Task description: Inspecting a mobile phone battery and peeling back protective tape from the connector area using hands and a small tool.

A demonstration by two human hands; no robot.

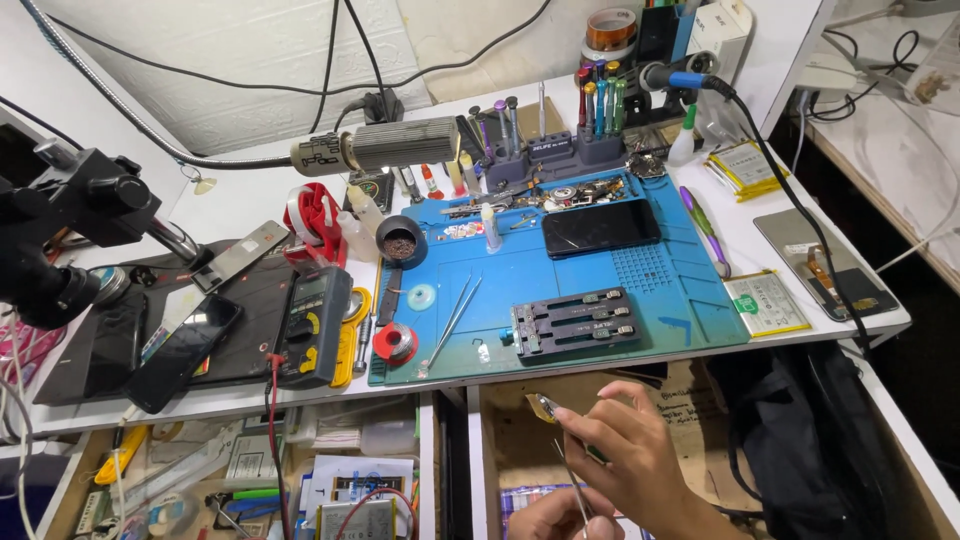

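Yellowish, thin little part [541,407], light and likely fragile, pinched by its edge in right hand [630,455] fingertips. Left hand [555,517] closes around fine tweezers [572,480].

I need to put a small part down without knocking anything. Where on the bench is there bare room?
Free: the blue mat between the dark phone and the grey clamp fixture; also its right edge beside the flat battery. Crowded: the mat's back by the screwdriver rack, and the left around the multimeter.
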